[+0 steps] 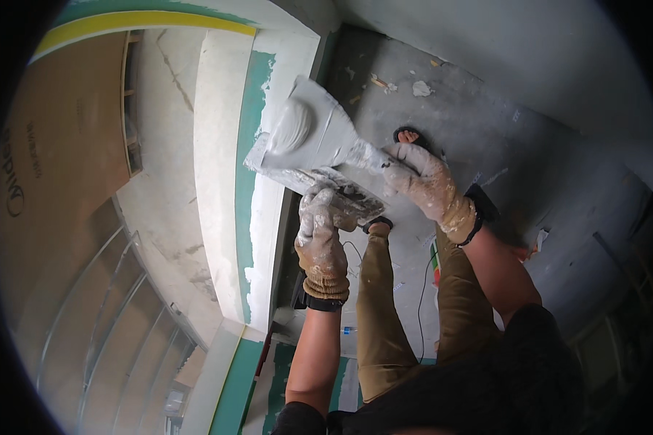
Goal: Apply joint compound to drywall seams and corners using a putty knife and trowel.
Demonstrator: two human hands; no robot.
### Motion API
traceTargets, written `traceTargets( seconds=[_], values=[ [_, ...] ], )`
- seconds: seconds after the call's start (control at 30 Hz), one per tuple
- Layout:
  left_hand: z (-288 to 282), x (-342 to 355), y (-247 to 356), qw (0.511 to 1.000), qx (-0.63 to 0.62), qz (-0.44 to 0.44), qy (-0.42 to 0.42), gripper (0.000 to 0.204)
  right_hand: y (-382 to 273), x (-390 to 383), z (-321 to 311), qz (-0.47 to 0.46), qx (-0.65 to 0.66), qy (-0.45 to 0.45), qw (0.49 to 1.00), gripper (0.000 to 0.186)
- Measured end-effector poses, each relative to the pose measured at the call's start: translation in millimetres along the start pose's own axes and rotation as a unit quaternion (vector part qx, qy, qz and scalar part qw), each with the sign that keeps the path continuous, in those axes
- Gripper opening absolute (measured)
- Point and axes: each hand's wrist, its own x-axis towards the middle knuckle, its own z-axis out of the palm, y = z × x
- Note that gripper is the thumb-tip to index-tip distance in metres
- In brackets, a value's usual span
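Head view: two gloved hands, one tool each, both out in front of the body. Right hand (428,181): fingers narrow around the handle of a wide scraper (334,138). Fat lump of white plaster (292,125) sitting on the scraper's blade, well out from the right fingers, off to their left. Left hand (323,225): fingers curled in on a flat trowel (352,194), handle hidden, so exact hold impossible to tell. Trowel smeared white and dark, right at the left fingertips, partly behind the scraper; blades overlapping in view, touching or apart not clear.

Left of the left fingers: white panel (267,217) with a ragged green strip (244,210), apart from both hands. Beyond the right fingers: grey floor (479,119) with a white scrap (421,88).

Step in hand, as a guess: gathering or shifting plaster between scraper and trowel; no spreading on the panel at this instant. Needed for the next move, probably: scraper flat enough to carry the lump, firm grip on both tools, trowel close alongside, blade edge wiped clean against blade edge. Main risk: too much tilt, plaster sliding off floorward.
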Motion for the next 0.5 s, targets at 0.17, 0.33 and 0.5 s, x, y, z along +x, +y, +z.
traceTargets(
  seconds=[0.17, 0.33, 0.5],
  values=[
    [-56, -31, -33, 0.998, 0.064, 0.002, 0.019, 0.045, 21, 79, -118, 0.013, 0.001, 0.101, 0.995, 0.036],
    [-96, -67, -55, 0.992, 0.073, -0.091, 0.057, 0.046, 65, 183, -218, -0.115, -0.269, 0.102, 0.951, 0.033],
    [-98, -85, -51, 0.988, 0.105, -0.094, 0.068, 0.045, 20, 223, -177, -0.053, -0.325, 0.111, 0.938, 0.032]
  ],
)
